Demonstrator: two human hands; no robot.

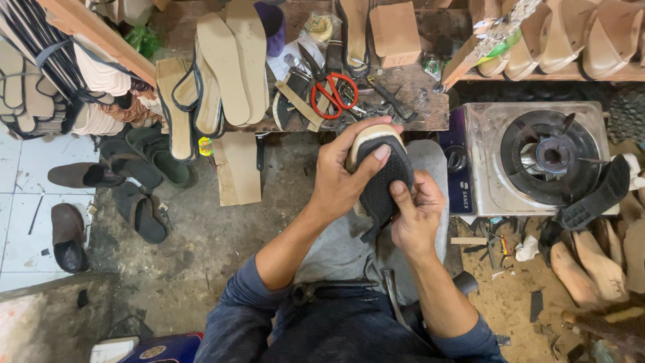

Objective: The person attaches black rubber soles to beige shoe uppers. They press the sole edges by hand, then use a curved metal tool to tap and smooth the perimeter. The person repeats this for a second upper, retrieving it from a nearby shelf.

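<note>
The person sits with both hands raised over the lap, working a black textured rubber outsole [383, 178] that is being pressed onto a pale tan foam footbed [371, 132]. The left hand [341, 176] wraps the sandal's edge from the side, its fingers curled round the toe and the thumb laid flat across the black tread, which looks like a way to pin the two layers together. The right hand [416, 214] clasps the heel end from below, thumb pushing up on the tread, fingers closed behind it; between them the sole is held tilted, tread toward the person's face, probably so the edges can be checked as they meet.

Taking that sole as the landmark: just beyond it lies the dark, cluttered wooden workbench [416, 101], with red-handled scissors [334, 94] near its front edge, close enough to grab. Further beyond, on the same bench, rest two long tan insole blanks [235, 60] and a small brown cardboard box [395, 32]. To the right of the sole sits a steel single-burner gas stove [537, 156], with a black rubber sole piece [596, 195] leaning on its corner, perhaps to warm. Left of the sole, on the grey concrete floor [201, 228], dark finished sandals [138, 212] lie scattered. Below and right, bare wooden shoe lasts [588, 265] rest on the ground.
</note>
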